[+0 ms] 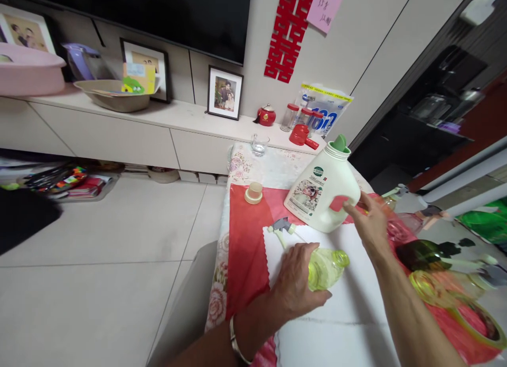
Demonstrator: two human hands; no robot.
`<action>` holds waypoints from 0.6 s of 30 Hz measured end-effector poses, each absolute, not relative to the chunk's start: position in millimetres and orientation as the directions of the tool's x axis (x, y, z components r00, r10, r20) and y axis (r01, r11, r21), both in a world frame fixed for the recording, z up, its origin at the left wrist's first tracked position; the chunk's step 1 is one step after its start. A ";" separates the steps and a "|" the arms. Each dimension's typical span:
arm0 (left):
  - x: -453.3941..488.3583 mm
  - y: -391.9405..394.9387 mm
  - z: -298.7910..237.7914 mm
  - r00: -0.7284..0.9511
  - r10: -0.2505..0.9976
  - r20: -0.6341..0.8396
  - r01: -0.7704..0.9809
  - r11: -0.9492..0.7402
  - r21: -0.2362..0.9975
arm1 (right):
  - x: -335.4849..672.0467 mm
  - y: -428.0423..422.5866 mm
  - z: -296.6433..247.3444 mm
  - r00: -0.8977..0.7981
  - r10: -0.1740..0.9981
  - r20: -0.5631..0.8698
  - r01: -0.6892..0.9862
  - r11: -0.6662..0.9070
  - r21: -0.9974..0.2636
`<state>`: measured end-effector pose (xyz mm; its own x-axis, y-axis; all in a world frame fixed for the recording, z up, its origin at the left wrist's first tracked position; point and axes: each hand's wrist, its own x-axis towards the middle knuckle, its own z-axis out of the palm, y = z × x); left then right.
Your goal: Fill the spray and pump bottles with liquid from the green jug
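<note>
My left hand [297, 282] is wrapped round a small yellow-green plastic bottle [327, 266] that lies on its side on a white cloth [348, 303], its mouth uncapped and pointing right. My right hand [368, 222] reaches to the side of a big white detergent jug [322, 190] with a green spout; its fingers touch the jug by a red patch of the label. A spray-trigger head [282, 228] with its tube lies on the cloth edge just left of my left hand. A beige cap [253, 193] rests on the red cloth [245, 245].
A glass cup [259, 144] stands at the table's far end. Blurred bottles, a dark green one [420, 253] and tape rolls [475, 319] crowd the right side. A low cabinet [119, 129] with picture frames, jars and a red teapot runs along the wall.
</note>
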<state>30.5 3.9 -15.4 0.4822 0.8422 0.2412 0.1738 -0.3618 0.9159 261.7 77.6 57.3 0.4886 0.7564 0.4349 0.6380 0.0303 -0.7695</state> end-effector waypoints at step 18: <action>19.1 1.8 -8.3 0.748 0.587 0.310 -0.026 -0.442 0.897 | 208.6 77.3 5.5 -0.325 0.943 -0.074 0.780 0.223 -0.585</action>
<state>19.1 1.8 -8.3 0.7479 0.5867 0.3105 -0.0256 -0.4419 0.8967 208.6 77.3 5.5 -0.3248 0.9429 -0.0744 0.7802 0.2226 -0.5846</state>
